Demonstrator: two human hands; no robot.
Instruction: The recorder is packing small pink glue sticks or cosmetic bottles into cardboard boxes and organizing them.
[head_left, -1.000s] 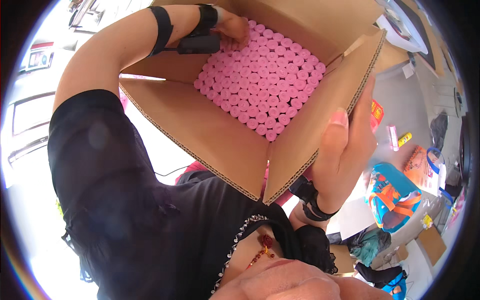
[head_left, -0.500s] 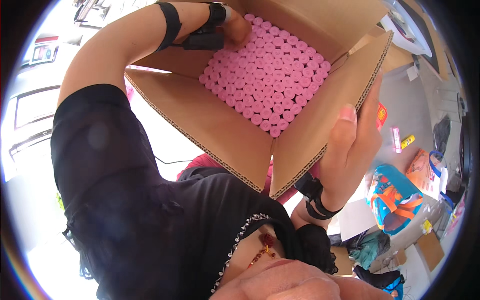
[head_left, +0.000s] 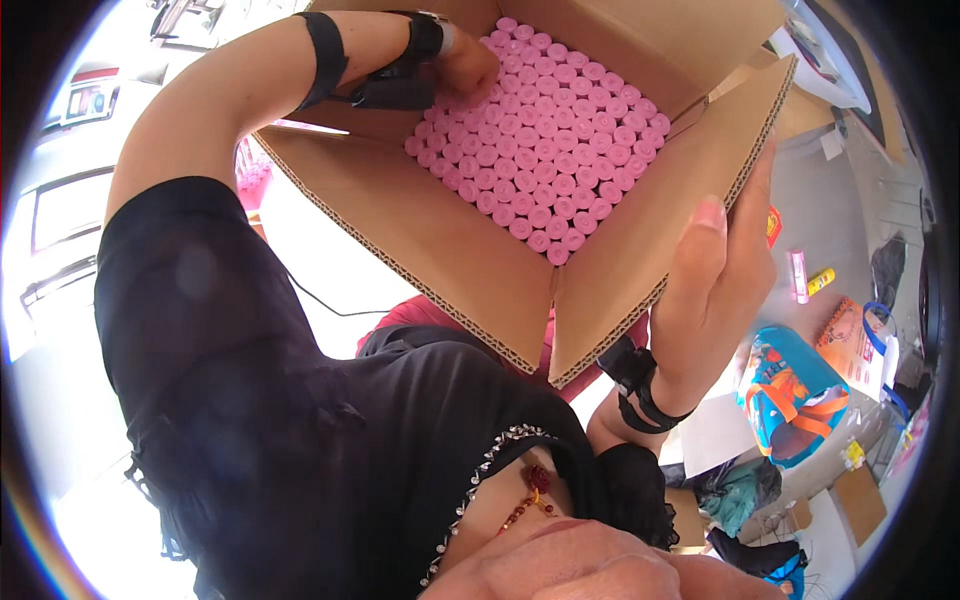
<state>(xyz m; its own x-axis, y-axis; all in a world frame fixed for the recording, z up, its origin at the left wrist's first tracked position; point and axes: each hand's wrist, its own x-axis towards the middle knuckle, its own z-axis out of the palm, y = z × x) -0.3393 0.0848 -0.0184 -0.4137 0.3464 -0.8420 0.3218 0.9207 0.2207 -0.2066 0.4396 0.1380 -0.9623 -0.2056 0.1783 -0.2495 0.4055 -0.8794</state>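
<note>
A tall open cardboard box (head_left: 420,240) stands before me with its flaps up. Tightly packed rows of small pink round-topped cylinders (head_left: 540,140) cover its inside, with a few dark gaps between them. My left hand (head_left: 468,66) reaches in at the far left corner and touches the pink tops. Its fingers bend downward, and their tips are hidden, so whether they grip one of the cylinders does not show. On the right, my right hand (head_left: 715,275) grips the edge of the right flap, thumb over the inner face and the other fingers along the outside.
Right of the box, a pink tube (head_left: 797,277) and a yellow tube (head_left: 820,281) lie on a grey surface. Nearer are a blue bag with orange straps (head_left: 790,395), a white-and-orange bag (head_left: 855,345) and a white sheet (head_left: 715,435). A white bin (head_left: 825,60) stands far right.
The box has shifted slightly right and away, my right hand moving with it. My left hand has drawn slightly left and remains at the pink tops.
</note>
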